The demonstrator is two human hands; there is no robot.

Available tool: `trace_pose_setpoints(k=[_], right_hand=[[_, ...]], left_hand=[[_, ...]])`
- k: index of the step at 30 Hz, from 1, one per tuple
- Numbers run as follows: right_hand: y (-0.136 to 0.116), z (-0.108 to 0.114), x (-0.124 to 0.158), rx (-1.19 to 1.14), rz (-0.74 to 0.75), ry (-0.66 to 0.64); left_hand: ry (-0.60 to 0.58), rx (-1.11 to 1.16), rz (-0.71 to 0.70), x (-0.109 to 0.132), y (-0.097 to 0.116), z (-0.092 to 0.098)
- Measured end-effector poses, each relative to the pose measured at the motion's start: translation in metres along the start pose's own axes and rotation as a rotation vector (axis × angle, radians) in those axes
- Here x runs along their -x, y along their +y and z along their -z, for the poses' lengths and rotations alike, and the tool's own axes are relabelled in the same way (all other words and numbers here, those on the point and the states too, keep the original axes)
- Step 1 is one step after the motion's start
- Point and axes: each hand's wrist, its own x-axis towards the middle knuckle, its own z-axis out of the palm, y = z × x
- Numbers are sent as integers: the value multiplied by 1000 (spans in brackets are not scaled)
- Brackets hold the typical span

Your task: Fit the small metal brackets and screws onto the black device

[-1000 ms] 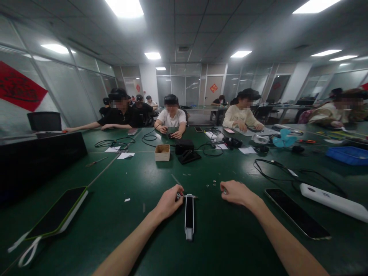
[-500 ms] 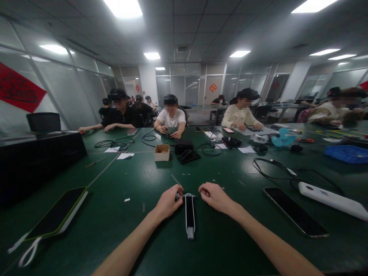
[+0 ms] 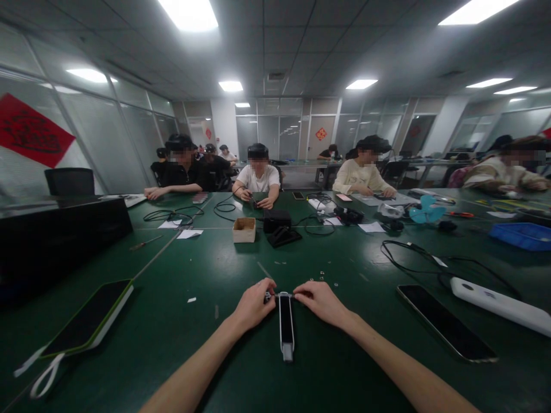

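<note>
A slim black-and-white handheld device (image 3: 285,327) lies lengthwise on the green table, its far end under my hands. A thin metal pin (image 3: 282,295) crosses that far end. My left hand (image 3: 253,305) pinches a small dark part (image 3: 268,296) at the pin's left end. My right hand (image 3: 321,303) reaches in from the other side, with its fingertips on the pin's right end. Several tiny metal screws or nuts (image 3: 322,279) lie just beyond my hands.
A smartphone (image 3: 445,322) and a white oblong device (image 3: 501,307) lie to my right, and a tablet (image 3: 88,310) to my left. Black cables (image 3: 413,255), a cardboard box (image 3: 244,229) and a blue tray (image 3: 522,236) stand farther off. Several co-workers sit across the table.
My right hand has moved left, from beside the small metal pieces to the pin's right end. My left hand has stayed at the device's far end.
</note>
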Motion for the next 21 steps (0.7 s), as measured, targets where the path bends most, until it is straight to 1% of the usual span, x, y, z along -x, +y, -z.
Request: trace_pose_setpoints(k=[7,13,21], right_hand=[[-4,1,2,-66,-41,8],[-1,-4,1,-88,-74,8],[-3,-3,0,-28,-11,41]], left_hand=[[18,-16,-16,-1,1,0],[1,-17,-13,1,3,2],[-3,-11,-38,0,1,1]])
